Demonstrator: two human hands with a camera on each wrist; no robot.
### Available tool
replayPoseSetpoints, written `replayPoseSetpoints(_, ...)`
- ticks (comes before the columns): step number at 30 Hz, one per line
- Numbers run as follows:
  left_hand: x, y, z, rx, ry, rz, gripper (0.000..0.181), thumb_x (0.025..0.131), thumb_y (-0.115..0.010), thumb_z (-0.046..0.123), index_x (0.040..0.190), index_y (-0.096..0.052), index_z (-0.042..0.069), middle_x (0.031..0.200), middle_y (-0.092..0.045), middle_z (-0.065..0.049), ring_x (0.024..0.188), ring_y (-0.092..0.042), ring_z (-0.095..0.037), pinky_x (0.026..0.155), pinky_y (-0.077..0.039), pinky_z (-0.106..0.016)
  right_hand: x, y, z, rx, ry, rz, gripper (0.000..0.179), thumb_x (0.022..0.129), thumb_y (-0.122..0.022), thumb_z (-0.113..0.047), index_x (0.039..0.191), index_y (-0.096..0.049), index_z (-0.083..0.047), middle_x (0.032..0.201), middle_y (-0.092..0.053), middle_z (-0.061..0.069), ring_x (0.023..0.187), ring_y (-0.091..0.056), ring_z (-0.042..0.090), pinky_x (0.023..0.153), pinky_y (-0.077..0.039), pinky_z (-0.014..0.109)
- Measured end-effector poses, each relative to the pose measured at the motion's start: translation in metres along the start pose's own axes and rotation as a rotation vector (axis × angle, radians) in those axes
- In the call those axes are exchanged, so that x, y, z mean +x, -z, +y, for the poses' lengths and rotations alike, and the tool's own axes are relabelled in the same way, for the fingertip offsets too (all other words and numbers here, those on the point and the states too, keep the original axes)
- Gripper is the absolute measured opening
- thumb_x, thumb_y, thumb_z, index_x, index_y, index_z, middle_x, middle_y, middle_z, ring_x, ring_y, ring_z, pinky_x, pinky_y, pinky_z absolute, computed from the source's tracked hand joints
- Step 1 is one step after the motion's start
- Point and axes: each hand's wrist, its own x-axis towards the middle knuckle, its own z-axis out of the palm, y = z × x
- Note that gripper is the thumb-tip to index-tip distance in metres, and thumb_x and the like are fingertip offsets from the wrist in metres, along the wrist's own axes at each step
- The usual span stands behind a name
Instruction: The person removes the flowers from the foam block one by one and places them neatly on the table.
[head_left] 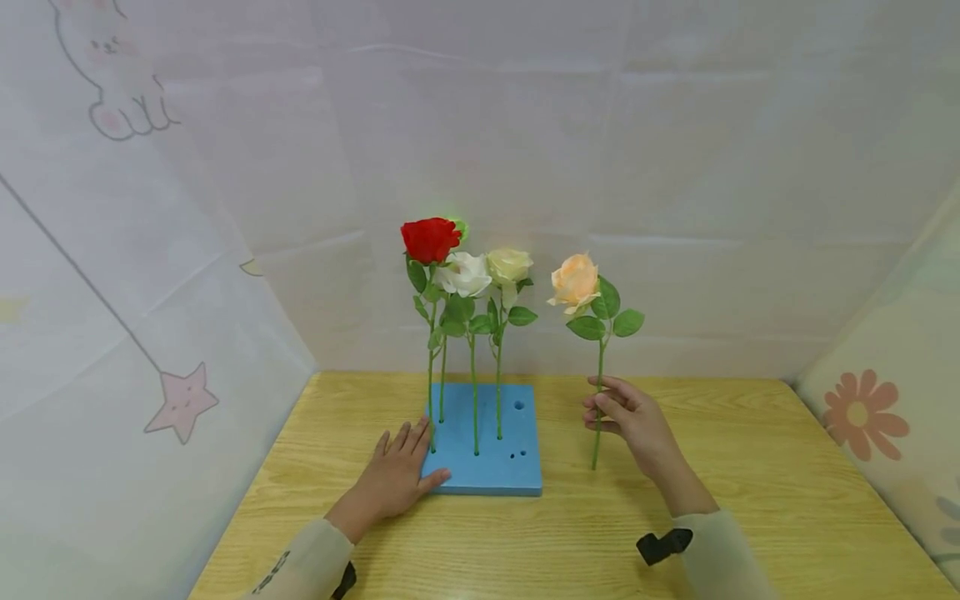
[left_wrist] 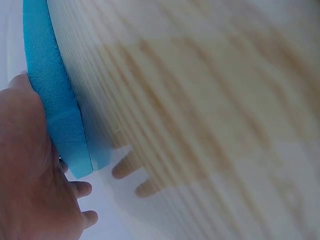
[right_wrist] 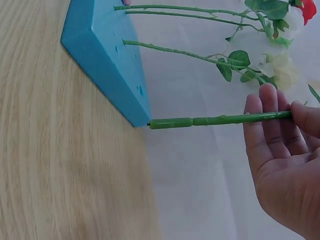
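In the head view my right hand [head_left: 630,417] pinches the green stem of a peach rose [head_left: 576,283] between thumb and fingers. The rose is upright, to the right of a blue block [head_left: 487,477]. Its bare stem end [right_wrist: 170,123] shows in the right wrist view, apart from the block's holes. My left hand [head_left: 393,475] rests on the block's left edge with its fingers stretched out and thumb at the front. Standing in the block are a red rose [head_left: 431,240], a white rose [head_left: 465,275] and a pale yellow rose [head_left: 510,265]; something bright green is partly hidden behind the red one.
Near the block's right side are a larger hole [head_left: 519,406] and two small holes. The block sits on a wood-grain table [head_left: 720,450]. A pale printed cloth [head_left: 675,167] hangs behind and along both sides.
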Motion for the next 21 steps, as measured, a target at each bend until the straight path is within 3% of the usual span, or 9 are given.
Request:
replayPoseSetpoints(9,-0.001,0.001,0.001,-0.008,-0.009,0.019,0.093,0.099,-0.034,0.073,0.163,-0.020,0.006,0.169,-0.014,-0.014,0.153,-0.019,-0.043,0.118,-0.015,-0.067,-0.010,0.019,0.001,-0.020,-0.015,0.018,0.049,0.103,-0.062,-0.027,0.143,-0.051,-0.001,0.107,-0.070,0.006,0.095,-0.072,0.022,0.088,-0.059,0.044)
replayPoseSetpoints(21,-0.001,-0.001,-0.001,-0.002,-0.017,0.031,0.093,0.099,-0.031,0.074,0.163,-0.017,0.009,0.170,-0.010,-0.011,0.154,-0.015,-0.040,0.119,-0.014,-0.066,-0.024,0.044,0.006,-0.064,-0.024,0.032,0.050,0.104,-0.059,-0.028,0.145,-0.049,-0.001,0.109,-0.069,0.006,0.101,-0.070,0.030,0.089,-0.059,0.043)
